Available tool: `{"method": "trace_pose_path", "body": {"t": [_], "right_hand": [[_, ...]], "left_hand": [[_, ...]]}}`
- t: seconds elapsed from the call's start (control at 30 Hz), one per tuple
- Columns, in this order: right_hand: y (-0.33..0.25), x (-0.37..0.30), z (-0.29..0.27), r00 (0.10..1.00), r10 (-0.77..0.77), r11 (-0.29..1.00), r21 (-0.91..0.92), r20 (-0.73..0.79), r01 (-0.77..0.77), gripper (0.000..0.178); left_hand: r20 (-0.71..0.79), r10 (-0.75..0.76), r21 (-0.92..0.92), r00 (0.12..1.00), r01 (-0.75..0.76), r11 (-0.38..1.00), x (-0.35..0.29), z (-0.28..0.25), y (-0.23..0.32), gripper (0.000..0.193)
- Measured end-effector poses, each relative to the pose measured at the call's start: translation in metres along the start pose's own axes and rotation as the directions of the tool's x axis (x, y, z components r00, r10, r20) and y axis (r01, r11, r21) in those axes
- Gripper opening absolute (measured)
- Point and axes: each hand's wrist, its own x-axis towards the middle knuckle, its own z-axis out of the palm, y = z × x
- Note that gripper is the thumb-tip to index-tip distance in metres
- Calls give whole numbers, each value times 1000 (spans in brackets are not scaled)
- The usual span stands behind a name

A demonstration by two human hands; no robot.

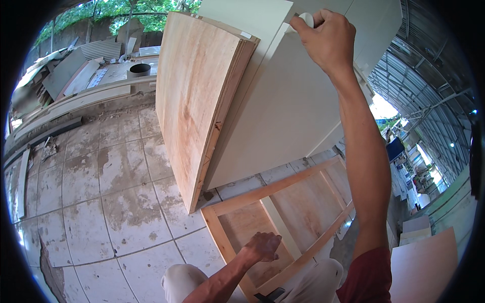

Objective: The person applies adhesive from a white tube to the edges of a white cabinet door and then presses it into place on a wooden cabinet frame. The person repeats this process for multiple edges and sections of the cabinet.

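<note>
My right hand [331, 38] is raised high at the upper right, its thumb and fingers closed on a small white rounded object [306, 20], whose kind I cannot make out. The hand is at the upper edge of a large pale panel [283, 111], which stands tilted. Lower down, my left hand [260, 246] hovers over or rests on a wooden framed panel [285, 194] lying on the floor; I cannot tell whether it touches. Its fingers are loosely bent and apart, with nothing visible in them. Beside the pale panel stands a plywood-faced panel [197, 96], upright and leaning.
Tiled floor [126, 212], stained and dusty, spreads to the left. A low ledge with boards [81, 103], a dark round pot [140, 69] and scrap sheets [65, 73] lie beyond. My knees [184, 283] flank the frame's near end, by a black object [273, 294]. Board pieces [427, 262] are at right.
</note>
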Motion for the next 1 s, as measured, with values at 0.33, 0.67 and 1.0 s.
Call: {"method": "trace_pose_path", "body": {"t": [0.33,0.67,1.0], "right_hand": [[-3,-15,7,996,43,997,68,-82,-38,34],[0,6,-3,996,92,995,28,-10,-92,35],[8,8,-2,993,115,991,74,-24,-113,33]], "left_hand": [[32,17,6,999,-17,1000,4,5,-3,50],[12,25,30,1000,-25,999,3,4,-2,48],[1,19,9,1000,-19,1000,1,9,-6,52]]}}
